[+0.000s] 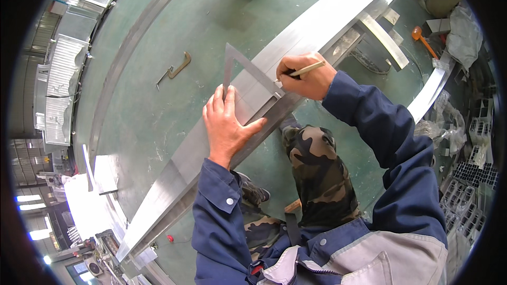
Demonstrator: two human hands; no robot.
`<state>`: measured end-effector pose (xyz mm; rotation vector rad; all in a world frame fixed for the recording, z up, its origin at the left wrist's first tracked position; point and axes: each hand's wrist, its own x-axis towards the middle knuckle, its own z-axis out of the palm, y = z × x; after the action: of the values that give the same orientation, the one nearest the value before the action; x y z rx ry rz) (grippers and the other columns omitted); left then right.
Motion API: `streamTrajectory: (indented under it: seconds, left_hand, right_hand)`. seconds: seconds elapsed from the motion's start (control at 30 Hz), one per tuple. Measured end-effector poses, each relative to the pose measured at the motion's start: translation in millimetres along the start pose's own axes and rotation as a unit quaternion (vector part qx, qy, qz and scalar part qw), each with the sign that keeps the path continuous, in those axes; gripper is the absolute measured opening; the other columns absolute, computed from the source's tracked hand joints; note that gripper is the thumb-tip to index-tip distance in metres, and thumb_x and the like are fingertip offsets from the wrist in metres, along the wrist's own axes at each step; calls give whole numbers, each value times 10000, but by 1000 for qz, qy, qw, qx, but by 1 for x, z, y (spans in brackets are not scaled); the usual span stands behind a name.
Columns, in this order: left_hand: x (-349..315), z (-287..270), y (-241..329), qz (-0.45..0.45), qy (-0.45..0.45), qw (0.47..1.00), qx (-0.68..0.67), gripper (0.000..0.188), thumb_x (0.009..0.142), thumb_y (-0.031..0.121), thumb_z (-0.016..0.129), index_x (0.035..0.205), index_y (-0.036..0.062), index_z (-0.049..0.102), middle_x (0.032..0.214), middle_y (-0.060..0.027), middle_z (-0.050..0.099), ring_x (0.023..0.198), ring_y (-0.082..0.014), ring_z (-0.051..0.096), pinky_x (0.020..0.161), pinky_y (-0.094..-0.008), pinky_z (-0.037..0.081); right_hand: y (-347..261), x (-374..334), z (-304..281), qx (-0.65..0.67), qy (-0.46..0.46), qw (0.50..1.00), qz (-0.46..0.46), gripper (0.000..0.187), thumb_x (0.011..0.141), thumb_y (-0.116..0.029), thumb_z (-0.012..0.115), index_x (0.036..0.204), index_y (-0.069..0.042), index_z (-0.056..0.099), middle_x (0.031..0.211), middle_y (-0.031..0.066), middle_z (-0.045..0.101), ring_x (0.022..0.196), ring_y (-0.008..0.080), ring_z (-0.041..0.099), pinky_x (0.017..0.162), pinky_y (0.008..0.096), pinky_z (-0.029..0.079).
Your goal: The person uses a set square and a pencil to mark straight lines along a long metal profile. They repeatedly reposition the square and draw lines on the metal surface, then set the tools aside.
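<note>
Grey, open-centred triangular set square (257, 75), resting on a silver metal beam (182, 159) at the left hand's (227, 125) fingertips — splayed wide, nothing clasped. Right hand (312, 82) angled inward — fingers pinching a tan pencil (312, 67).

And there's the head camera, perched near, above the fingers (217, 101), peering steeply down, its wide round view reaching past them across the floor (138, 119).

We record: beam (182, 161) silver-grey; set square (228, 68) grey; pencil (311, 67) pale tan; sleeves (364, 103) navy; trousers (322, 179) brown-black camouflage; floor (142, 105) green; mallet (425, 45) orange.
</note>
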<state>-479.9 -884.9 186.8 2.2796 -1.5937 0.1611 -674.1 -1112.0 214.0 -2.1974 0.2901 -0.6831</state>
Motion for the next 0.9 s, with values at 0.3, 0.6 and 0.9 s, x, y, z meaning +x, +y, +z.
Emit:
streamTrajectory:
  seconds: [0.3,0.6,0.9]
  left_hand:
    - [-3,-2,-2,1,-5,1000,-2,1122,748,565,980,1619,-22,585,1702,-283,512,1547,-441,488,1296,-556,385]
    - [0,2,-7,-10,-18,1000,6,1182,760,705,912,1644,-1,569,1722,-265,498,1587,-430,458,1334,-596,313]
    - [26,18,24,-27,-8,999,-26,1251,764,782,883,1675,5,523,1731,-269,484,1621,-422,426,1346,-671,252]
  right_hand:
    - [-3,-51,-23,54,34,998,20,186,1031,-142,756,1182,-38,791,935,153,824,842,354,815,791,407,653]
    - [5,-76,-61,-142,74,986,-39,394,1045,-238,816,1402,-107,711,1171,92,798,1058,364,763,922,436,640]
    - [1,-59,-65,-265,37,963,-34,725,970,-424,888,1578,-153,601,1435,146,742,1352,431,645,1087,509,597]
